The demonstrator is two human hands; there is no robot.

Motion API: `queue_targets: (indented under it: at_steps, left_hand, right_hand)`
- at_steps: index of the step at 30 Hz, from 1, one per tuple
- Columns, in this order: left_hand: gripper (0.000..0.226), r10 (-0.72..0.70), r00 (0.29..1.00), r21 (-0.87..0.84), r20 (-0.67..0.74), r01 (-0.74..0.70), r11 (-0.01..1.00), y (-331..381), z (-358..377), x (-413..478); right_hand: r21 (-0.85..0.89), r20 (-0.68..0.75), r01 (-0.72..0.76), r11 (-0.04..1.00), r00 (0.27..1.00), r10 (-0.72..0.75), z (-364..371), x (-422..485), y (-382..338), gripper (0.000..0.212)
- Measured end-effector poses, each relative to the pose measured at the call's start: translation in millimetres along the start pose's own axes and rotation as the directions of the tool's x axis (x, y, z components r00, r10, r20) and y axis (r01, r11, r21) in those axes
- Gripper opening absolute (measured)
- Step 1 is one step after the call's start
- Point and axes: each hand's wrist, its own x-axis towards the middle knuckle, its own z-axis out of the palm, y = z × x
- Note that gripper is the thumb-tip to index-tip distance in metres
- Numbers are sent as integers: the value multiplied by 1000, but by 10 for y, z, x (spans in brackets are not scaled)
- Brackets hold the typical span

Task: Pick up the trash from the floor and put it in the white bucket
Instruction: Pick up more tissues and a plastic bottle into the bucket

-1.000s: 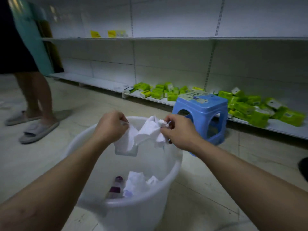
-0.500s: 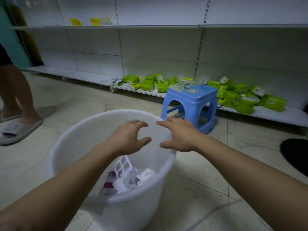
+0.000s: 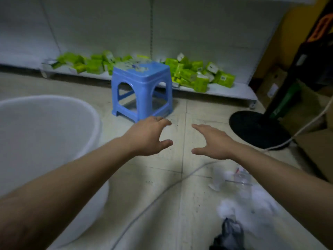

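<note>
The white bucket point(image 3: 90, 120) stands on the floor at the left. Its inside is out of sight from here. My left hand point(image 3: 149, 136) and my right hand point(image 3: 214, 141) hover side by side over the tiled floor to the right of the bucket, fingers spread, holding nothing. Under my right forearm lies trash on the floor: a clear plastic bottle point(image 3: 241, 179), a clear wrapper point(image 3: 217, 179), crumpled white tissue point(image 3: 227, 207) and a dark grey bag point(image 3: 231, 233).
A blue plastic stool point(image 3: 142, 87) stands just beyond my hands. Behind it a low white shelf point(image 3: 230, 91) carries several green packets point(image 3: 194, 74). A black round fan base point(image 3: 255, 129) with a white cable point(image 3: 153, 201) sits at the right, beside cardboard boxes point(image 3: 317, 150).
Both hands let go of the white tissue, which dropped into the bucket. They then opened and moved right, off the bucket and over the floor, as the view turned right.
</note>
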Motion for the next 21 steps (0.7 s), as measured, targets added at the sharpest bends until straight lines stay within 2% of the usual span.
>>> queue_targets:
  at_steps: [6, 9, 13, 18, 21]
  left_hand:
    - [66, -43, 973, -175, 228, 85, 981, 696, 1141, 313]
    - [66, -42, 952, -243, 302, 119, 963, 989, 1681, 408]
    - [66, -37, 925, -259, 379, 144, 955, 1203, 2155, 434]
    - [67, -50, 891, -243, 452, 177, 954, 1257, 2599, 523]
    - [72, -59, 869, -214, 490, 186, 959, 1336, 2861, 610]
  right_hand:
    - [252, 113, -255, 934, 966, 233, 743, -397, 1130, 88]
    - [239, 132, -370, 898, 928, 348, 1098, -470, 1507, 85]
    - [226, 151, -544, 808, 839, 523, 1467, -588, 1885, 83]
    - [304, 115, -629, 715, 769, 628, 1777, -658, 2121, 94]
    - [339, 69, -634, 696, 754, 653, 1946, -612, 2136, 103]
